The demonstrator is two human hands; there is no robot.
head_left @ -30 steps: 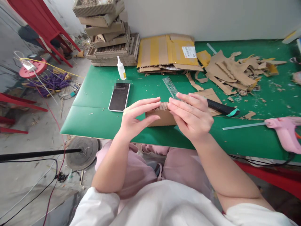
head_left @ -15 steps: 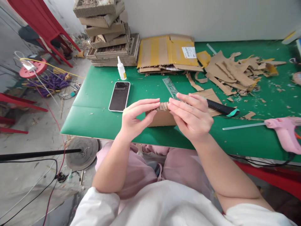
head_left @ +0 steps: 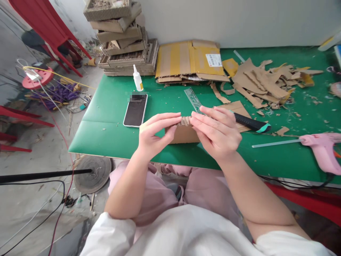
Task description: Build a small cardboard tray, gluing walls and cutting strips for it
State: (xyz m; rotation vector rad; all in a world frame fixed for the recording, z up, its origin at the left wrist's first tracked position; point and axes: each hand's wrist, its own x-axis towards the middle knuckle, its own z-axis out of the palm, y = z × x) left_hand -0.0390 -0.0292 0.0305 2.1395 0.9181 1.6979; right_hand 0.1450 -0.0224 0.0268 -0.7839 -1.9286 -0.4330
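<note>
A small cardboard box [head_left: 185,135] with a ridged corrugated strip along its top edge stands on the green table in front of me. My left hand [head_left: 157,131] grips its left end, fingers along the top and thumb on the near side. At the other end, my right hand [head_left: 217,131] presses its fingers over the top edge, closed on the cardboard. Both hands hide much of the box. Behind it lies a clear ruler [head_left: 193,99], and a black utility knife [head_left: 250,122] rests just right of my right hand on a flat cardboard piece [head_left: 237,108].
A phone [head_left: 135,111] and a glue bottle [head_left: 137,80] are to the left. Stacked cardboard trays [head_left: 125,46], a taped flattened carton [head_left: 186,60] and torn cardboard scraps [head_left: 263,80] line the back. A pink glue gun [head_left: 321,149] lies at the right on the green table [head_left: 93,131].
Almost nothing differs. Both hands keep their hold on the box, with at most a tiny shift of the left thumb.
</note>
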